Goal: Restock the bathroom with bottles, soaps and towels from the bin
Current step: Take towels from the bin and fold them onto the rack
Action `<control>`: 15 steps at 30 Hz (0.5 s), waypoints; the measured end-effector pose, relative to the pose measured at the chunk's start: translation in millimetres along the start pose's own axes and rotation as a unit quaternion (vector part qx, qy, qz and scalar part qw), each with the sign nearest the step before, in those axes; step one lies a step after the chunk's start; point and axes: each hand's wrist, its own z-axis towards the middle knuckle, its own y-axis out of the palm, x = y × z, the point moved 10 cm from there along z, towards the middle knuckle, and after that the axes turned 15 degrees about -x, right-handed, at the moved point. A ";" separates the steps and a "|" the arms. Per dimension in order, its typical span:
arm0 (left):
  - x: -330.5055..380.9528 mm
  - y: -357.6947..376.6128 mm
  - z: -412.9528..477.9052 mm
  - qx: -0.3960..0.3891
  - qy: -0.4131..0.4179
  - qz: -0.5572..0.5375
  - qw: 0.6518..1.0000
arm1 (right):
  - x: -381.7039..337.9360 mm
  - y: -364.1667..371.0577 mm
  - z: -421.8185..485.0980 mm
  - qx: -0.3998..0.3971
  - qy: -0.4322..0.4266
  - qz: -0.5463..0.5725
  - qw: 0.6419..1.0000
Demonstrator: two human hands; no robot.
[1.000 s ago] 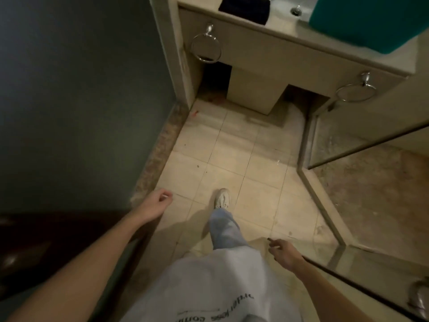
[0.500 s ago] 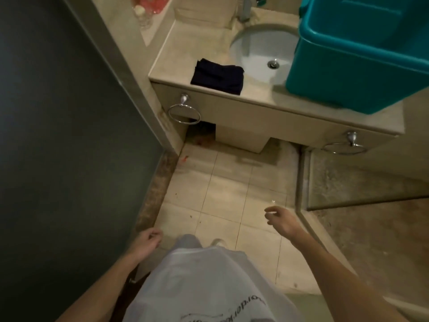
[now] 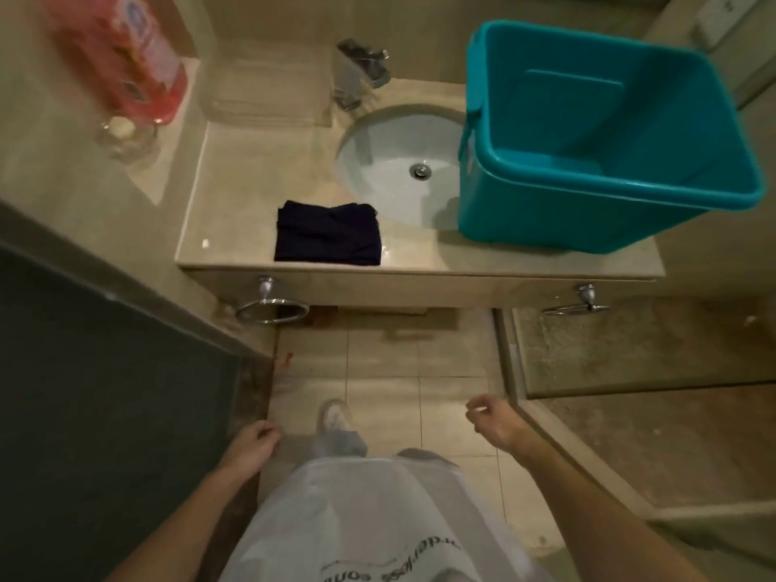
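Both hands empty: left hand (image 3: pixel 251 449) loosely curled low beside the dark door, right hand (image 3: pixel 493 422) half-closed on nothing above the floor tiles (image 3: pixel 382 396). Teal bin (image 3: pixel 588 149) standing on the desk (image 3: pixel 235 191), right end, overlapping the sink (image 3: pixel 390 161); visible interior bare. Folded dark towel (image 3: pixel 328 234) lying at the desk's front edge, just left of the sink. Pink bottle (image 3: pixel 126 52), blurred, upright on the left ledge, small jar (image 3: pixel 124 134) just beside it. Two towel rings (image 3: pixel 271 309) hanging bare under the desk.

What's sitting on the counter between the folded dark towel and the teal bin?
In the head view, only the white sink basin and bare counter separate the dark towel from the teal bin.
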 end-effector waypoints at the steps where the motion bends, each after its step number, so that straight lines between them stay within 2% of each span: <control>1: 23.9 -3.0 2.7 -0.011 0.017 -0.002 1.000 | 2.6 2.9 -0.5 -0.005 0.008 -0.002 1.000; 5: 141.2 -14.4 17.6 -0.049 0.105 0.036 0.993 | 9.7 -2.0 4.1 -0.002 0.023 0.045 0.999; 9: 259.2 -17.2 8.2 -0.028 0.218 0.044 0.975 | -13.6 -62.3 -7.2 0.127 -0.047 0.148 0.980; 12: 345.0 -11.6 -13.2 0.003 0.312 0.052 0.949 | -47.5 -134.5 -40.8 0.252 -0.129 0.230 0.931; 15: 427.7 0.5 -36.0 0.025 0.398 0.041 0.916 | -80.9 -216.0 -86.0 0.366 -0.216 0.266 0.865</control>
